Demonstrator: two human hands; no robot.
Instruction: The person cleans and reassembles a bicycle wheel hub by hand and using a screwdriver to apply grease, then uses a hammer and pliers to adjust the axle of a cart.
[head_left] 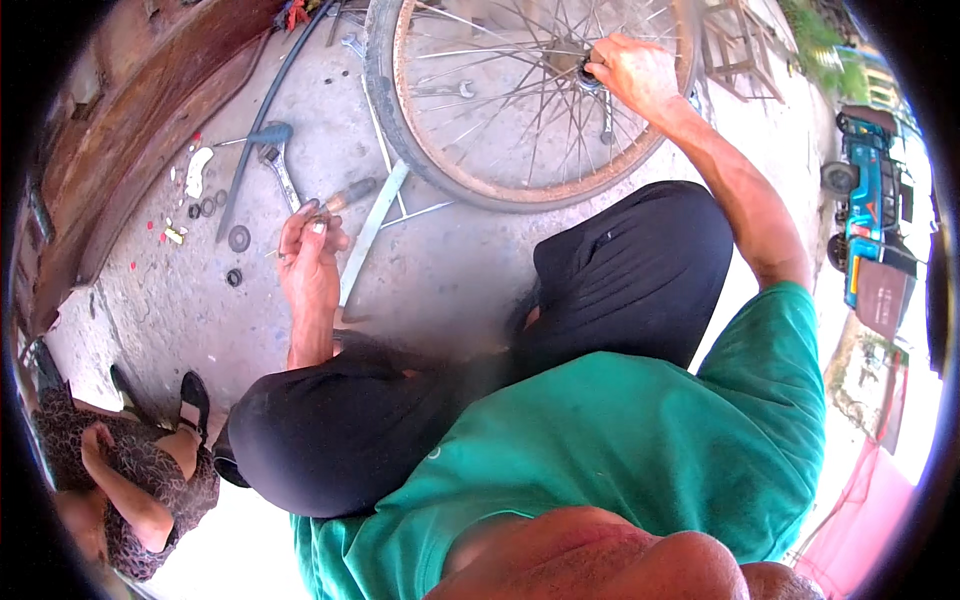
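Note:
A spoked bicycle wheel (520,190) with a dark tyre and rusty rim is in front of me. My right hand (632,75) reaches to its hub (568,62), the fingers closed at the hub's near end beside a dark ring; their tips are partly hidden. Left of the wheel, my left hand (312,245) is closed around what looks like a screwdriver (352,194). Its brownish, dark-ended handle sticks out to the upper right, and a thin tip shows on the other side. Beyond that hand an adjustable wrench (282,172) lies on the concrete.
Washers and rings (239,238) lie scattered at the left, near a blue-handled tool (268,134) and a black hose (262,120). A flat metal strip (374,232) lies between my left hand and the wheel. Another person (150,470) is at lower left; a blue vehicle (872,205) stands far right.

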